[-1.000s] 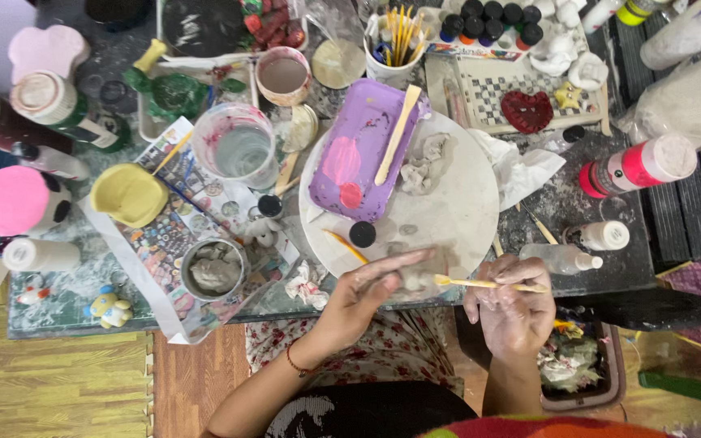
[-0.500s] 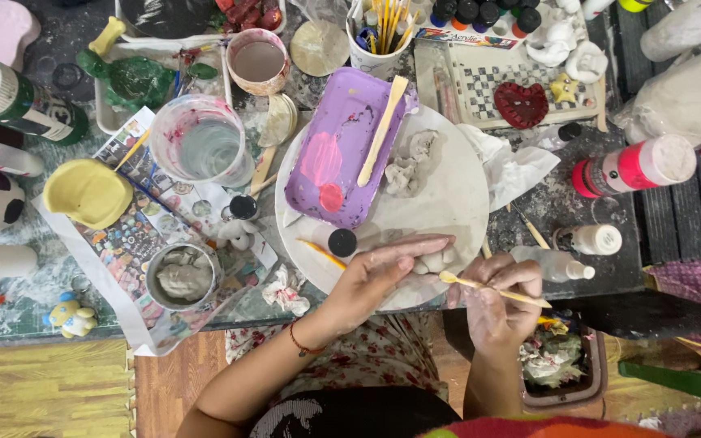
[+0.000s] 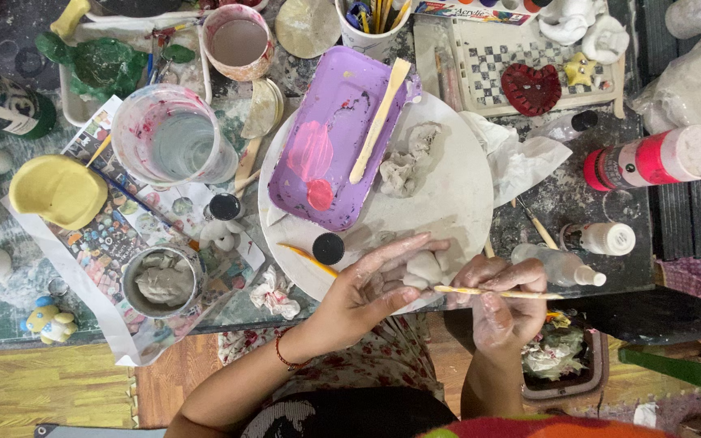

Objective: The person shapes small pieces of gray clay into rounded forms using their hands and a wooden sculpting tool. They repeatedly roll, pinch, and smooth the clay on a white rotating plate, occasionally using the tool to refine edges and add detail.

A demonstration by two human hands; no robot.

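Observation:
My left hand (image 3: 364, 290) cups a small pale clay piece (image 3: 423, 266) over the near edge of the round white board (image 3: 456, 195). My right hand (image 3: 501, 294) grips a thin wooden stick tool (image 3: 488, 291), its tip touching the clay piece. Further back on the board sit a lump of grey clay (image 3: 407, 162) and a purple tray (image 3: 330, 146) smeared with pink paint, a flat wooden stick (image 3: 379, 118) lying across it. A small black cap (image 3: 328, 248) rests on the board near my left fingers.
A clear water cup (image 3: 174, 144), yellow dish (image 3: 57, 191), small metal tin of clay (image 3: 162, 282), pink cup (image 3: 238, 40), brush cup (image 3: 375, 18), checkered tray with red heart (image 3: 531, 88), pink paint bottle (image 3: 651, 158), white squeeze bottles (image 3: 557, 266) and crumpled tissue (image 3: 521, 158) crowd the table.
The view has shifted closer and lower over the table. Both hands stay together at the board's near edge, the stick now pressed against the clay piece in my left hand.

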